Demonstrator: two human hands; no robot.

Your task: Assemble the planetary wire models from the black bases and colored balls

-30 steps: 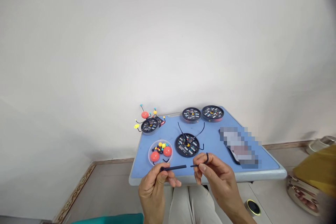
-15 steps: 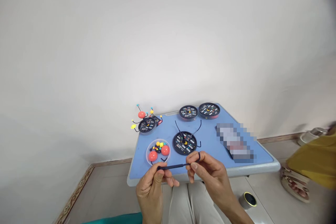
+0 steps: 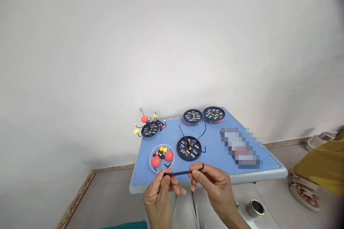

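Just in front of the table's near edge, my left hand (image 3: 159,189) pinches the thick left end of a black plastic rod (image 3: 178,173) between thumb and fingers. The thinner right part, with a hooked tip rising above the fingers, is pinched in my right hand (image 3: 212,182). How the two parts join is hidden by the right fingertips. Beyond the hands lies a round black base (image 3: 189,148) with several thin curved black arms standing from its centre. Left of it is a clear round bowl (image 3: 149,159) holding two red balls, small yellow and blue balls and black pieces.
A finished-looking planet model (image 3: 150,129) stands at the back left of the blue table (image 3: 212,157). Two more round black bases (image 3: 192,116) sit at the back. A blurred flat object (image 3: 240,148) lies at right. A speaker-like cylinder (image 3: 255,208) is on the floor.
My hands have drawn slightly closer together, and less of the rod shows between them. The thin section visible beside my right fingertips earlier is now mostly covered. The view has tilted a little.
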